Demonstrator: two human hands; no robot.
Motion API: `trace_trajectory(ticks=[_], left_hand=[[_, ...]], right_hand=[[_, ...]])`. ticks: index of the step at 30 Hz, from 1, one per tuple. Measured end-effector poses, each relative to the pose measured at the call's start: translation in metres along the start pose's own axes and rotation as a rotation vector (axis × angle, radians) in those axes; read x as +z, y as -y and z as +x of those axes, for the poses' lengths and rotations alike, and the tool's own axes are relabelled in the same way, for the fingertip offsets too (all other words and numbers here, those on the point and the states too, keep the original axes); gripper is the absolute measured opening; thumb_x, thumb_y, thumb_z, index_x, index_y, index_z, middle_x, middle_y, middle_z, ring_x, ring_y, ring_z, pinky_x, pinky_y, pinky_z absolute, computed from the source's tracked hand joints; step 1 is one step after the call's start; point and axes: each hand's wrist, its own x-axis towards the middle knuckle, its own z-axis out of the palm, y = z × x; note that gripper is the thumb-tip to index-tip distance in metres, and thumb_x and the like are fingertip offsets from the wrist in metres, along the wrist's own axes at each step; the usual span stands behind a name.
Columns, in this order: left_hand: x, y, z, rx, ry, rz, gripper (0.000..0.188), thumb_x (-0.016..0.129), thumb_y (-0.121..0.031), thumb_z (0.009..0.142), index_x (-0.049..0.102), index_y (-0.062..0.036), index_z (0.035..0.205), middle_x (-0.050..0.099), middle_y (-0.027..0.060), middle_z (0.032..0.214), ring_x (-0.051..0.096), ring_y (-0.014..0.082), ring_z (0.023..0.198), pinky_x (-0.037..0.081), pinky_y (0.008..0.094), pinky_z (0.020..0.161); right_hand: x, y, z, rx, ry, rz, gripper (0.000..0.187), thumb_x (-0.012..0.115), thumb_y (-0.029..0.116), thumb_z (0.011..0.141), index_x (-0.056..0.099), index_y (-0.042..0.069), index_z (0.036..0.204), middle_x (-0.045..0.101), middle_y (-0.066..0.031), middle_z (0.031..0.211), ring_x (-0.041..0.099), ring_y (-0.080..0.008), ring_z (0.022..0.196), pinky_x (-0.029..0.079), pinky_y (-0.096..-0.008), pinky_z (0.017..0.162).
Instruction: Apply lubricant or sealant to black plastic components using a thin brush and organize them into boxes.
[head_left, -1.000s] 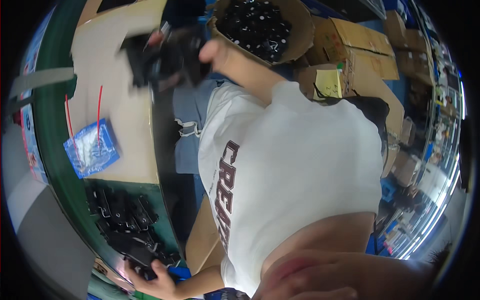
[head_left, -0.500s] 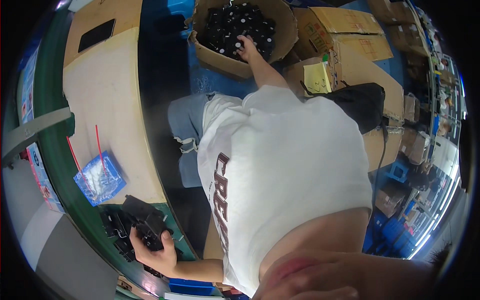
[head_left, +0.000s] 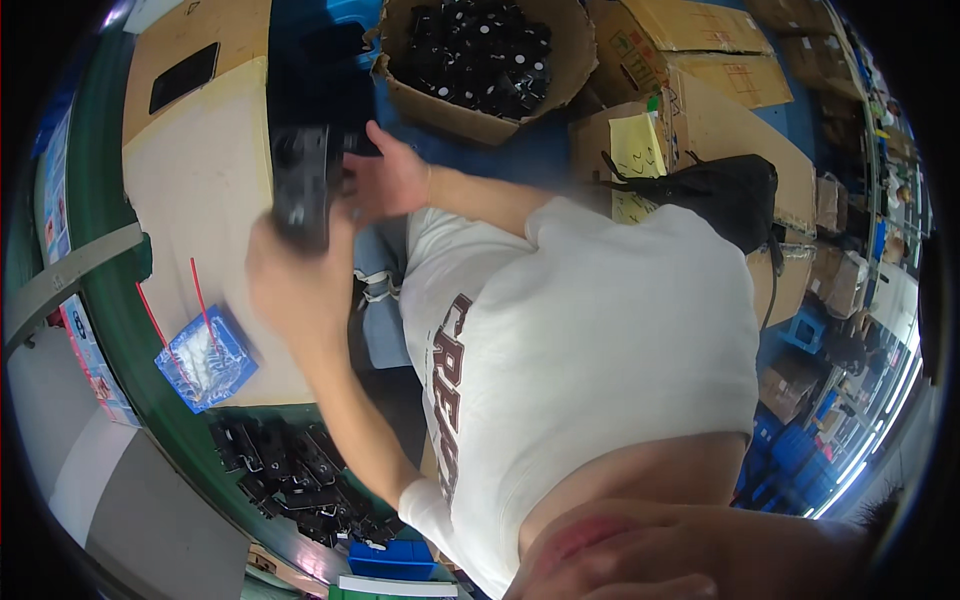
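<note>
My left hand [head_left: 298, 275], blurred by motion, grips a black plastic housing [head_left: 303, 185] by its lower end, above the right edge of the pale work board [head_left: 200, 190]. At the housing's right side is my right hand [head_left: 395, 182], thumb raised and fingers bent; a small black part [head_left: 360, 146] shows between thumb and fingers. Blur hides whether this part touches the housing. A pile of similar black housings [head_left: 285, 470] lies on the green surface at the lower left. Black parts with white dots [head_left: 480, 55] fill an open carton [head_left: 450, 112] at the top.
On the board lie a blue packet with white contents [head_left: 208, 362], two red sticks at it, and a flat dark phone-like slab [head_left: 185, 77]. A grey bar [head_left: 75, 275] juts in from the left. Cartons [head_left: 700, 40] and a black bag [head_left: 715, 195] stand at the right.
My right hand has left the carton and come down-left to the housing. My left hand has lifted the housing from the pile and carried it upward over the board's edge.
</note>
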Motion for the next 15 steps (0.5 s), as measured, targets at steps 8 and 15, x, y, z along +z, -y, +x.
trace_trajectory(ticks=[8, 15], left_hand=[[0.141, 0.01, 0.031, 0.01, 0.073, 0.264, 0.061, 0.06, -0.053, 0.074, 0.053, 0.0052, 0.091, 0.055, 0.02, 0.088, 0.059, 0.035, 0.076, 0.052, 0.0415, 0.059], [0.175, 0.003, 0.037, 0.097, -0.087, 0.263, 0.053, 0.057, -0.05, 0.075, 0.056, 0.0027, 0.083, 0.053, 0.0185, 0.087, 0.052, 0.0317, 0.078, 0.05, 0.0396, 0.057]], right_hand=[[-0.017, -0.021, 0.004, -0.235, -0.474, 0.075, 0.071, 0.052, 0.07, 0.077, 0.056, 0.014, 0.122, 0.054, -0.0094, 0.126, 0.052, -0.0248, 0.111, 0.038, -0.0406, 0.097], [-0.032, -0.002, 0.0, -0.268, -0.447, 0.217, 0.059, 0.058, 0.066, 0.077, 0.06, 0.015, 0.107, 0.062, -0.0065, 0.11, 0.057, -0.0213, 0.101, 0.04, -0.0382, 0.093]])
